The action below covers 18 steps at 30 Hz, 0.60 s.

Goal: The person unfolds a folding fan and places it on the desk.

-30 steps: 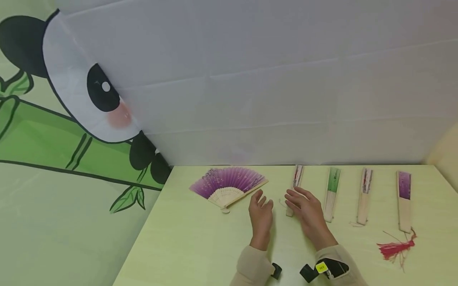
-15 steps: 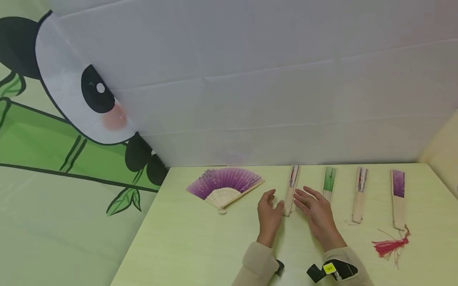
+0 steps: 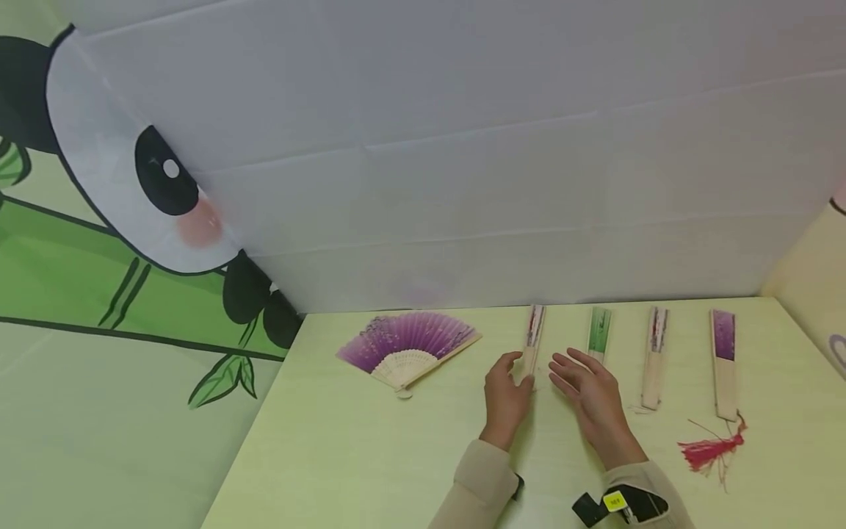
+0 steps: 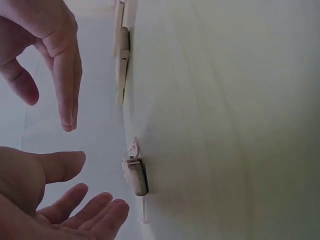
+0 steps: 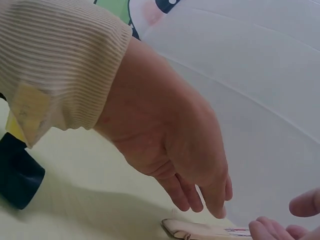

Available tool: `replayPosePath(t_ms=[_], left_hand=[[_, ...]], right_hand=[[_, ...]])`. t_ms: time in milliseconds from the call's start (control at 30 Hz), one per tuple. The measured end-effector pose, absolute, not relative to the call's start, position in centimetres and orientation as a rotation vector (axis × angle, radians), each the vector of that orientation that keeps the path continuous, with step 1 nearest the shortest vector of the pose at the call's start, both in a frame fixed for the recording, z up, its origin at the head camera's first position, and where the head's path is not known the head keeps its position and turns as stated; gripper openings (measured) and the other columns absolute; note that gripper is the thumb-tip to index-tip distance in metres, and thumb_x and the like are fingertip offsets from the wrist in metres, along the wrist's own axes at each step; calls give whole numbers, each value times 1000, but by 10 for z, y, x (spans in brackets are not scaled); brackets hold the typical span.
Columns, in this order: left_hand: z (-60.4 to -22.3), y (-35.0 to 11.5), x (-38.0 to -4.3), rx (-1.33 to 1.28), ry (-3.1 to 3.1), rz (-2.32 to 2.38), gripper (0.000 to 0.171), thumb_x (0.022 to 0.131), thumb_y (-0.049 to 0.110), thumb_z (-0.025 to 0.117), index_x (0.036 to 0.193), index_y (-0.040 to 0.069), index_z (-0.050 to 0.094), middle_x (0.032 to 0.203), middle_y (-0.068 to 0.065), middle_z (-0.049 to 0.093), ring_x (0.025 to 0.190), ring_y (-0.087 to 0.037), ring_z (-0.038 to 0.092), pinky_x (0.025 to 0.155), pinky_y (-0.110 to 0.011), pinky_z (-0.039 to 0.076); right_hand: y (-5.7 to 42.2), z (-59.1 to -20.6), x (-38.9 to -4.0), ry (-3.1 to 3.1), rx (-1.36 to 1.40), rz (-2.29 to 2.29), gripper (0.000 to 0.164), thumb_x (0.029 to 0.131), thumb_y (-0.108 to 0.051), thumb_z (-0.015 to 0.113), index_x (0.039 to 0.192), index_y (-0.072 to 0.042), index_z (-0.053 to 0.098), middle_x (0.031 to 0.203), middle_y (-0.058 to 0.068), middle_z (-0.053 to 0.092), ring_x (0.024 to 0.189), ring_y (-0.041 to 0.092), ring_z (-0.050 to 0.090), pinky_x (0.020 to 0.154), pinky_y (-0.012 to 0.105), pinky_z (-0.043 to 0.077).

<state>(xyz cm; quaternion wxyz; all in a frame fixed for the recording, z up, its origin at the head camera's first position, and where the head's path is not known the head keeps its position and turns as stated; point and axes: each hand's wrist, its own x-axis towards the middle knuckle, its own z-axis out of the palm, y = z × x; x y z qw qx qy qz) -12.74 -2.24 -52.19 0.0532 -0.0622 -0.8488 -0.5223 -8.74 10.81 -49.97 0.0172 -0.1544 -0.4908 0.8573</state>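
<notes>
A folded fan (image 3: 534,330) with pale wooden ribs and a patterned edge lies on the table; its lower part is partly covered by my left hand (image 3: 509,402) in the head view. That hand hovers at the fan's left side, thumb and fingers spread apart. My right hand (image 3: 598,402) is held over the table to the fan's right, fingers extended, covering the lower part of a folded green fan (image 3: 599,330). In the left wrist view the folded fan (image 4: 135,177) lies apart from both hands. The right wrist view shows its wooden end (image 5: 192,230) below the right fingertips.
A spread purple fan (image 3: 423,339) lies at the left. Farther right are a folded patterned fan (image 3: 653,367) and a folded purple fan (image 3: 725,367) with a red tassel (image 3: 714,450). A white cloth wall (image 3: 463,184) rises behind the table.
Both hands have shifted right relative to the table. The left hand has come up beside the folded fan, and the right hand has moved off it toward the green fan. The view has turned slightly right.
</notes>
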Motion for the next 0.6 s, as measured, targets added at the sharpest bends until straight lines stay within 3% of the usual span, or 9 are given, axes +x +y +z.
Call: replayPosePath(t_ms=[233, 367, 600], left_hand=[[-520, -14, -127, -243, -2701, -1182, 33, 77, 2, 72, 109, 8, 63, 108, -8, 64, 102, -26, 58, 87, -38, 47], [-517, -11, -125, -280, -2788, -990, 32, 75, 2, 74, 104, 7, 65, 95, -7, 65, 88, -25, 57, 74, -34, 50], [-517, -7, -126, -327, -2842, -791, 27, 72, -8, 71, 95, 5, 68, 83, -7, 64, 78, -23, 55, 62, -30, 50]], right_hand=[[110, -501, -85, -1606, -507, 2606, 50, 96, -6, 46, 142, 1, 26, 139, 22, 38, 117, 20, 52, 96, 32, 42], [110, -502, -84, -1634, -522, 2586, 49, 96, -6, 46, 141, 1, 28, 138, 23, 39, 115, 20, 53, 95, 32, 43], [110, -502, -83, -1643, -509, 2581, 50, 95, -6, 48, 140, 1, 28, 138, 24, 39, 115, 22, 53, 94, 33, 44]])
